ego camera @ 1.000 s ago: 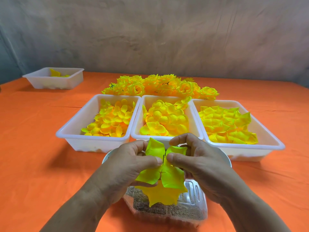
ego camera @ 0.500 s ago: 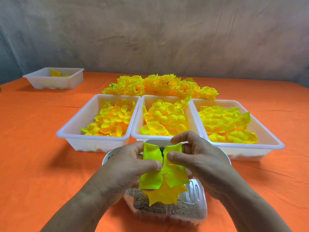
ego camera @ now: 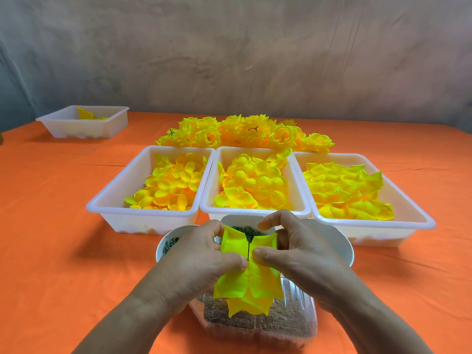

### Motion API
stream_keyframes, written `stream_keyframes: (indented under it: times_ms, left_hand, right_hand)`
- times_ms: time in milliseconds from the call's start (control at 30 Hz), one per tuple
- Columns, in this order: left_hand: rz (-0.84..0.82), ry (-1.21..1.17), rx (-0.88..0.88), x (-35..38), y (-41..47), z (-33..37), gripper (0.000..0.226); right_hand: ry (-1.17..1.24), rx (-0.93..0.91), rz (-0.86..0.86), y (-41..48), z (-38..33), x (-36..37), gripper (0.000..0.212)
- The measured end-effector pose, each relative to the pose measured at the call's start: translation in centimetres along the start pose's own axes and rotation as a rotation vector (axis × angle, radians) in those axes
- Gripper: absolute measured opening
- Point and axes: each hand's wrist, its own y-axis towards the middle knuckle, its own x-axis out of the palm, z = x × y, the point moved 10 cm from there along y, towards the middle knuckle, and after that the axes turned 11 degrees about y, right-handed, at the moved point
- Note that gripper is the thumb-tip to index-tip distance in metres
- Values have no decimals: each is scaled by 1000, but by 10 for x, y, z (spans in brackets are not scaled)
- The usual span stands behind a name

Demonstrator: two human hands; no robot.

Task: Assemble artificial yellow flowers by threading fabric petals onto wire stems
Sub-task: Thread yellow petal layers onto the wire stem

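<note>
A stack of yellow fabric petals (ego camera: 258, 282) sits on a thin dark wire stem (ego camera: 248, 249), held low in the middle of the view. My left hand (ego camera: 201, 261) pinches the petals from the left, thumb on top. My right hand (ego camera: 296, 251) pinches them from the right, thumb beside the stem. The top petal layer is spread flat between the two thumbs. A pointed yellow petal layer (ego camera: 245, 306) hangs below it. The lower part of the stem is hidden behind the petals.
Three white trays (ego camera: 143, 215) (ego camera: 255, 214) (ego camera: 408, 221) of loose yellow petals stand side by side beyond my hands. Finished yellow flowers (ego camera: 245, 134) lie behind them. A white bowl (ego camera: 342, 244) of green parts and a clear box (ego camera: 296, 320) sit under my hands. Another tray (ego camera: 84, 123) stands far left.
The top petal layer has slid down the stem and flattened out between my thumbs. More of the dark stem shows above it. Both hands stayed in place.
</note>
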Motion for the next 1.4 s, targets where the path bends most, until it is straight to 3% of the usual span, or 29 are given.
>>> stream_keyframes:
  times_ms: [267,567,633,767,867,967,1100,1400]
  left_hand:
    - [-86,-147,-72,7,4,-11,29]
    - [-35,-43,-100,8,5,-18,29]
    - [-17,70,-93,-1,3,-17,39]
    - [229,390,78,-50,-4,4,69]
    - [265,385,311,-52,-13,34,54]
    - [119,381,485,-19,-15,50,37]
    - [-11,330,472,14,-2,40,29]
    - [9,329,454,29,7,17,21]
  right_hand:
    - [-100,-73,1,-2,-6,0,29]
    - [-255,-164,13,-10,-10,5,27]
    - [-277,-143,42,-10,-8,0,29]
    - [-215,-106,132,-7,-7,-26,25]
    - [-146,-71,179,-3,-4,-45,23]
    - [-126,-56,226,2,-2,-57,10]
    - [-126,-22,252,8,9,-66,9]
    - [-134,39,284,11,28,-72,6]
